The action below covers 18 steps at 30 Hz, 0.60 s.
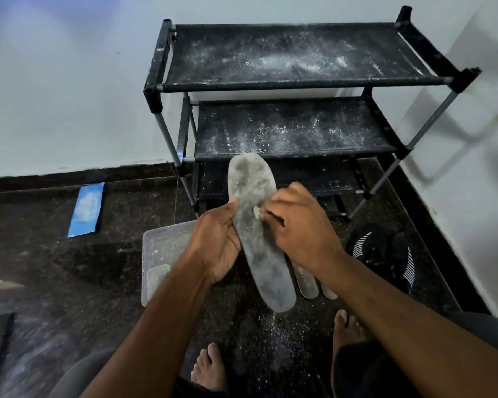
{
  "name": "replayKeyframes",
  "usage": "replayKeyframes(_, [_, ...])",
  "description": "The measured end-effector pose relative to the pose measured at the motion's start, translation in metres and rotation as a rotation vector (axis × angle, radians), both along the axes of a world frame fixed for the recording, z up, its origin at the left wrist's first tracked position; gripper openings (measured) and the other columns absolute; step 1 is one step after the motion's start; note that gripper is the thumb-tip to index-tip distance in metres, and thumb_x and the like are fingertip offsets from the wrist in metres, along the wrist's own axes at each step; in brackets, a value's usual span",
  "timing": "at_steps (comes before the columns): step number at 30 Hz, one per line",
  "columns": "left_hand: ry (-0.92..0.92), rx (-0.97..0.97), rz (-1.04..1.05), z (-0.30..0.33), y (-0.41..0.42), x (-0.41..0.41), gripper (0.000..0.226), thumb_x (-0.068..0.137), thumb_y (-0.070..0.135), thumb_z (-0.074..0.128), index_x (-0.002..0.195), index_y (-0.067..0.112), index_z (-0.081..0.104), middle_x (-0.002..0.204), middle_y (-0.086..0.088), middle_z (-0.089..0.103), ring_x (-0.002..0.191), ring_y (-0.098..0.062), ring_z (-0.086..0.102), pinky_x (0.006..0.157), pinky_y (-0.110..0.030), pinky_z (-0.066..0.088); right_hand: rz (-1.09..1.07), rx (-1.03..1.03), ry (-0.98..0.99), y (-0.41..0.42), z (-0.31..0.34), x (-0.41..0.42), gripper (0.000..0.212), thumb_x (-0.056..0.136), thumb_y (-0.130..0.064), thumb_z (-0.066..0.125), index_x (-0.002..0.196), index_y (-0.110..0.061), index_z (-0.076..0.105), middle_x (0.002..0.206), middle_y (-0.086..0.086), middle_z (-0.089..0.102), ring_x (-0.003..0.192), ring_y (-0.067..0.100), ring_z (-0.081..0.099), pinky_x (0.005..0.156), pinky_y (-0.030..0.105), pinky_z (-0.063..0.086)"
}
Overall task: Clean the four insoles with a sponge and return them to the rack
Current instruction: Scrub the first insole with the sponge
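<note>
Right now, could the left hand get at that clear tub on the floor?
Probably not yet: the left hand grips the insole. The tub lies just beneath it, nothing between.

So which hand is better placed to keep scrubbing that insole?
The right hand: it pinches the sponge against the insole. The left hand grips the insole's edge, holding it steady, so it is best left there.

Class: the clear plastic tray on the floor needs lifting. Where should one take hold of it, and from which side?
Grip the clear plastic tray by its raised rim at the far left corner, coming from above; the left hand and forearm cover its right side.
</note>
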<state>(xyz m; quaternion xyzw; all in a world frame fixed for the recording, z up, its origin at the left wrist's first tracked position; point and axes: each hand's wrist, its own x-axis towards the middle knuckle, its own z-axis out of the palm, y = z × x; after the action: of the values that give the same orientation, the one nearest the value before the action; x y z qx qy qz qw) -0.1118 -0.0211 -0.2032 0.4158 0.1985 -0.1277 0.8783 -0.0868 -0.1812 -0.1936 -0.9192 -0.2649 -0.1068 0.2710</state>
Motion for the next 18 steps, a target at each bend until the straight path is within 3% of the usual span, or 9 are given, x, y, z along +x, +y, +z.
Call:
replayKeyframes(2, [-0.002,-0.027,0.002,0.002,-0.001,0.000,0.040,0.111,0.019,0.035,0.129,-0.006,0.061,0.121,-0.025,0.072,0.101,-0.029,0.074,0.088,-0.040,0.062,-0.012,-0.011,0.028,0.000,0.002,-0.002,0.014,0.093,-0.023,0.063,0.089,-0.013,0.071,0.083,-0.008,0.054,0.086,0.008,0.040,0.074,0.027,0.044])
replayKeyframes(6, [0.003,-0.045,0.020,0.003,-0.001,0.000,0.038,0.111,0.017,0.034,0.124,-0.007,0.061,0.110,-0.023,0.074,0.092,-0.028,0.072,0.078,-0.035,0.061,0.189,-0.056,0.090,0.004,0.003,-0.014,0.011,0.091,-0.020,0.064,0.090,-0.013,0.072,0.085,-0.008,0.056,0.089,0.008,0.041,0.076,0.024,0.042])
replayKeyframes(9, [-0.021,0.032,0.015,0.003,0.000,0.001,0.039,0.112,0.018,0.034,0.130,-0.004,0.060,0.121,-0.024,0.072,0.107,-0.032,0.072,0.093,-0.046,0.061,-0.027,-0.093,0.044,-0.008,0.003,0.009,0.007,0.091,-0.019,0.066,0.090,-0.018,0.073,0.084,-0.009,0.056,0.087,0.008,0.040,0.073,0.023,0.042])
replayKeyframes(11, [-0.041,0.101,-0.020,0.003,-0.002,-0.001,0.039,0.112,0.020,0.036,0.134,-0.004,0.059,0.125,-0.024,0.071,0.115,-0.035,0.070,0.096,-0.050,0.059,-0.167,-0.024,0.058,-0.016,0.005,0.019,0.010,0.092,-0.018,0.066,0.085,-0.019,0.073,0.081,-0.008,0.058,0.085,0.008,0.041,0.068,0.015,0.034])
replayKeyframes(14, [-0.098,0.155,-0.090,0.001,-0.008,-0.003,0.037,0.112,0.016,0.038,0.137,-0.004,0.057,0.130,-0.024,0.068,0.123,-0.039,0.065,0.103,-0.055,0.054,-0.120,0.018,0.098,-0.015,0.007,0.013,0.010,0.092,-0.023,0.066,0.085,-0.019,0.073,0.082,-0.008,0.059,0.085,0.008,0.042,0.068,0.014,0.034])
replayKeyframes(16, [-0.125,0.186,-0.119,-0.001,-0.010,-0.004,0.036,0.111,0.013,0.038,0.137,-0.004,0.057,0.131,-0.024,0.067,0.124,-0.040,0.064,0.104,-0.055,0.053,-0.073,-0.013,0.098,-0.011,0.003,0.008,0.012,0.092,-0.025,0.064,0.087,-0.018,0.073,0.083,-0.007,0.058,0.086,0.008,0.042,0.070,0.022,0.041])
replayKeyframes(18, [-0.139,0.222,-0.144,-0.002,-0.011,-0.006,0.035,0.110,0.010,0.038,0.135,-0.005,0.059,0.128,-0.024,0.069,0.123,-0.039,0.065,0.102,-0.052,0.055,-0.141,0.017,0.092,-0.014,0.001,0.014,0.013,0.092,-0.024,0.064,0.090,-0.017,0.074,0.084,-0.007,0.057,0.088,0.008,0.043,0.072,0.023,0.045])
